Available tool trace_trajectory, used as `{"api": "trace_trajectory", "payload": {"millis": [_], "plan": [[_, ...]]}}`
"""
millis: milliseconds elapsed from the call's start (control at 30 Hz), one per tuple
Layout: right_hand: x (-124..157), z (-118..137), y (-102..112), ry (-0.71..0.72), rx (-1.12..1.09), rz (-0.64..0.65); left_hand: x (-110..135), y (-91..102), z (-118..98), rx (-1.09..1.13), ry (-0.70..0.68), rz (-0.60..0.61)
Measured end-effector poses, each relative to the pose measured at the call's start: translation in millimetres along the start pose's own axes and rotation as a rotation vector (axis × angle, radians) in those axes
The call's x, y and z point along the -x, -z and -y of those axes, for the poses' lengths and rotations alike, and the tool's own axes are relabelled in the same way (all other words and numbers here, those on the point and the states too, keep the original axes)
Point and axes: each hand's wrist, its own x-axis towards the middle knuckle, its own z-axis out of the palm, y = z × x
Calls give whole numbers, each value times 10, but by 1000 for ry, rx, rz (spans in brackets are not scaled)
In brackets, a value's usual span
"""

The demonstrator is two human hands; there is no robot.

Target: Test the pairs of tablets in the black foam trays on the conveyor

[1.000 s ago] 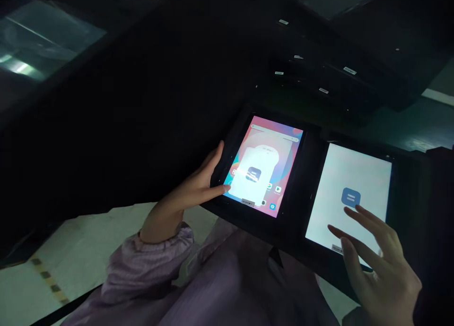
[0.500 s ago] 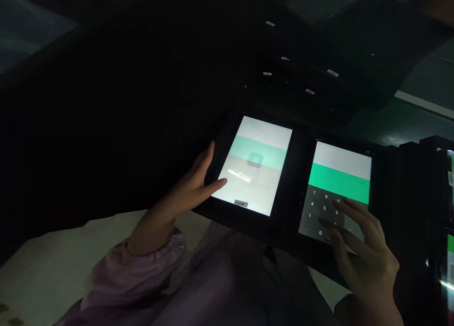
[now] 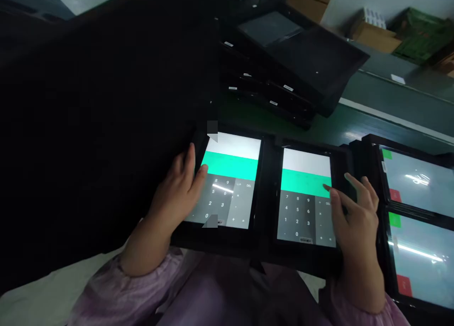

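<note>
Two black-framed tablets lie side by side in front of me, each showing a calculator with a grey keypad under a green band. My left hand (image 3: pixel 177 189) rests on the left edge of the left tablet (image 3: pixel 230 165), with its fingers on the screen over the keypad. My right hand (image 3: pixel 351 212) lies over the right side of the right tablet (image 3: pixel 305 184), with its fingertips near the green band. Neither hand grips anything. Each hand hides part of a keypad.
Farther right, a column of two more tablets (image 3: pixel 414 179) shows pale screens with green and red patches. A stack of black tablets (image 3: pixel 269 80) lies beyond. A large black surface (image 3: pixel 106 104) fills the left. Cardboard boxes (image 3: pixel 376 38) stand at the back.
The left tablet's pale transition screen has become a calculator keypad. The view has turned, bringing more tablets and boxes into sight. My right hand now lies farther right on its tablet.
</note>
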Motion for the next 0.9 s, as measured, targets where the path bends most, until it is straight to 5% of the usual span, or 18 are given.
{"api": "trace_trajectory", "payload": {"millis": [200,367,533,733,900], "plan": [[25,20,-82,43,-17,77,-21,-3,-34,21,34,-2],[31,-50,-68,-69,39,-17,-49,-15,-31,19,121,-18],[30,-24,-86,-2,-4,51,-69,-32,-48,-18,149,-6],[34,-2,-50,-94,29,2,-97,-49,-63,-50,142,-18],[-26,198,0,197,-133,104,-35,-27,-123,-69,181,6]]}}
